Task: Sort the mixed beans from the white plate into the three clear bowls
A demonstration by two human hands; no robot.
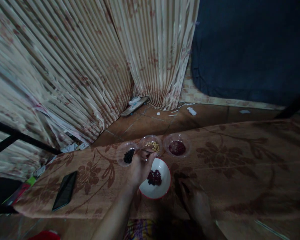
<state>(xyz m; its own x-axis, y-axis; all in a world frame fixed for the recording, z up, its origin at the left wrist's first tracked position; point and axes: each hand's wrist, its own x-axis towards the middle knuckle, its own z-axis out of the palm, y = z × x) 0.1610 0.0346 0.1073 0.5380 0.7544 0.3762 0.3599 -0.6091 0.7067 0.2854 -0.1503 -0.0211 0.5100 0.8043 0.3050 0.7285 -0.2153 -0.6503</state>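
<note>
My left hand (139, 168) is closed in a pinch around a thin, dark, stick-like tool (147, 151), whose exact kind I cannot make out. It hovers over the left rim of a white bowl (165, 181) with a red edge. Dark red beans (154, 177) lie in that bowl. Just beyond stand three clear plastic bowls: one with black beans (129, 156), one with yellow beans (152, 146), one with small dark red beans (177, 148). My right hand (195, 200) rests on the cloth right of the white bowl, dim, fingers loosely bent and apart, with nothing visible in it.
A brown flowered cloth (227, 160) covers the low table. On its left part lies a black phone (65, 190). Striped curtains (90, 66) hang behind, and small white scraps and a white bottle-like item (191, 111) lie on the tiled floor. Black metal bars (22, 136) stand at the left.
</note>
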